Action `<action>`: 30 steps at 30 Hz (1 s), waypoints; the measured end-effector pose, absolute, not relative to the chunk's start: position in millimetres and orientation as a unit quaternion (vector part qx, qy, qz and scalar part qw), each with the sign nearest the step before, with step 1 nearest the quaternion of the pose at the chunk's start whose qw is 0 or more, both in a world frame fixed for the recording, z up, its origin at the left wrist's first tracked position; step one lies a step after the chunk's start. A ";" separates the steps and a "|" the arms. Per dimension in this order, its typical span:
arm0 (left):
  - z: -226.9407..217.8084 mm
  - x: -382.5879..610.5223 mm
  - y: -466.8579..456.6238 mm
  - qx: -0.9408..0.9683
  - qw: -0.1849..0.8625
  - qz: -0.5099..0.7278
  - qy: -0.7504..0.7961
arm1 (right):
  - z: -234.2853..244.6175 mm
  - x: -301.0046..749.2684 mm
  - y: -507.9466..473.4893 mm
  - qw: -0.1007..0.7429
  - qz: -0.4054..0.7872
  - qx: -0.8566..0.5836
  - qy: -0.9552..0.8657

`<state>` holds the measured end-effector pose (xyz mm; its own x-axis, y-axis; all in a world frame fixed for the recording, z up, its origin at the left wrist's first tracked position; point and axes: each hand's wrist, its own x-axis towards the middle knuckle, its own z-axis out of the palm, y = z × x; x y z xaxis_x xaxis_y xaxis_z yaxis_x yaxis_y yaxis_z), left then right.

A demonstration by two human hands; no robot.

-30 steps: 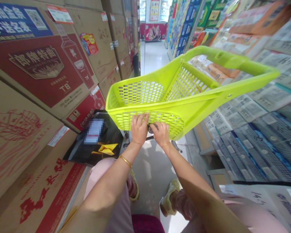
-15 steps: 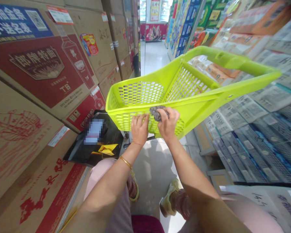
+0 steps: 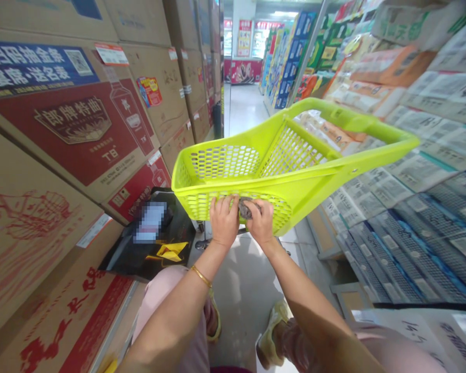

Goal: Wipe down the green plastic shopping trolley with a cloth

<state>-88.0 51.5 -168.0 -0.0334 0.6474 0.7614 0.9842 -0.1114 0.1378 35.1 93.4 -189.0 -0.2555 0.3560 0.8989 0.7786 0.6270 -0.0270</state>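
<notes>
A lime-green shopping basket (image 3: 318,181) on wheels, with perforated sides and a long looped handle, stands across in front of me. My left hand (image 3: 224,220) grips its near side, fingers bent against the holes below the rim. Right beside it, my right hand (image 3: 261,220) is closed on a crumpled grey rag (image 3: 245,208) and presses it to the same perforated side. The rag is mostly covered by the fingers, so its exact material is hard to tell.
Stacked cardboard cartons (image 3: 81,124) form a wall at left. A black bag (image 3: 140,259) there carries a blurred phone (image 3: 150,223) and a yellow wrapper (image 3: 173,251). Shelves of packaged goods (image 3: 404,207) line the right. The tiled aisle (image 3: 246,101) runs ahead.
My right hand has slid the rag down and left along the basket's side, closer to my left hand. The left hand keeps its hold. The whole view has tilted up slightly.
</notes>
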 end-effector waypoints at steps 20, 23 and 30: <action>-162.1 -84.8 59.8 -0.656 0.225 -0.323 -0.644 | -126.1 25.0 105.3 0.436 -0.264 -0.382 -0.771; -162.0 -84.5 59.7 -0.659 0.227 -0.328 -0.638 | -125.0 37.7 108.7 0.467 -0.290 -0.389 -0.739; -160.8 -83.4 59.8 -0.645 0.234 -0.356 -0.635 | -128.7 44.1 107.1 0.531 -0.259 -0.442 -0.675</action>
